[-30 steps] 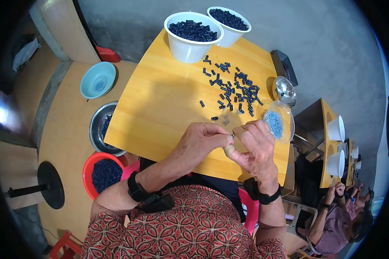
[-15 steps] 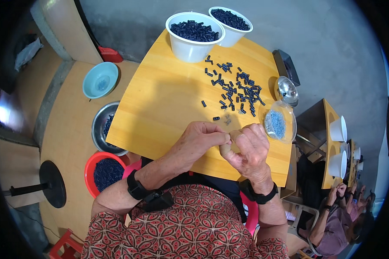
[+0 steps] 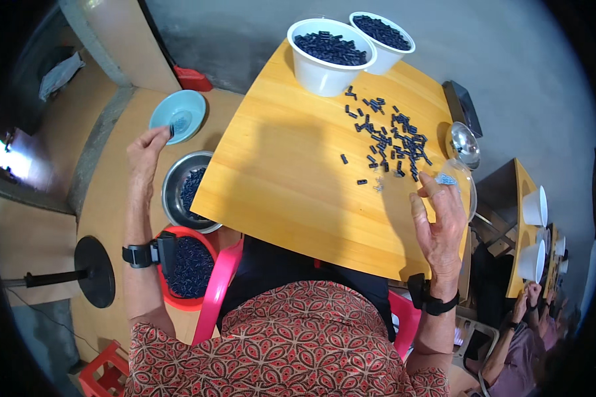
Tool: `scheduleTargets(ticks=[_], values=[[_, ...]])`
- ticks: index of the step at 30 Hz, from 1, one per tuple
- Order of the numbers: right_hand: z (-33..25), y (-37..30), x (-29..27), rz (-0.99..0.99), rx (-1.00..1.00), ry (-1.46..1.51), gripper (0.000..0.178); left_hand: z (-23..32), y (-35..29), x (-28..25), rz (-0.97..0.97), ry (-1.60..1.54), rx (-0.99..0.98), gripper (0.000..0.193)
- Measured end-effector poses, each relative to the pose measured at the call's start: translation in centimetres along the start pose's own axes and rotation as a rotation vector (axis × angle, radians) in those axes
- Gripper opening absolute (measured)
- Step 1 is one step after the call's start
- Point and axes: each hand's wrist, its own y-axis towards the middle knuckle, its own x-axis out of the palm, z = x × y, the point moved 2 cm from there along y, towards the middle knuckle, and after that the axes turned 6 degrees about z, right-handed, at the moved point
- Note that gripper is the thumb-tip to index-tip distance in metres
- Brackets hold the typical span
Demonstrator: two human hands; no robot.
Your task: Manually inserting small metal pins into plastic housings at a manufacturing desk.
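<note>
My left hand (image 3: 146,152) is stretched out past the table's left edge, over the floor by the light blue basin (image 3: 159,116). Its fingertips pinch a small black cylindrical piece (image 3: 172,130). My right hand (image 3: 438,221) is at the right side of the table, thumb and fingers apart. Its fingertips reach to the clear round bowl (image 3: 472,192) of tiny light blue pieces (image 3: 446,179), partly covering it. Beyond that hand, many black cylindrical pieces (image 3: 400,142) lie scattered on the wooden table (image 3: 271,178). A few tiny clear bits (image 3: 379,184) lie near them.
Two white tubs (image 3: 324,79) full of black pieces stand at the back. A metal bowl (image 3: 174,192) and a red basin (image 3: 210,246) hold more dark pieces at the left. Beside the clear bowl sits a shiny metal bowl (image 3: 465,145). Other people work at tables (image 3: 520,258) far right.
My hands have parted from over the table's front. The left has swung left to the light blue basin with a black piece; the right has moved right to the clear bowl and opened.
</note>
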Motion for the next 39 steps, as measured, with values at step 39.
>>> scheduleTargets(ticks=[39], values=[[-0.7, -3.8, 0.2, 0.096, 0.206, 0.295, 0.029, 11.9, -19.2, 21.1, -1.048, -0.388, -0.084, 0.018]])
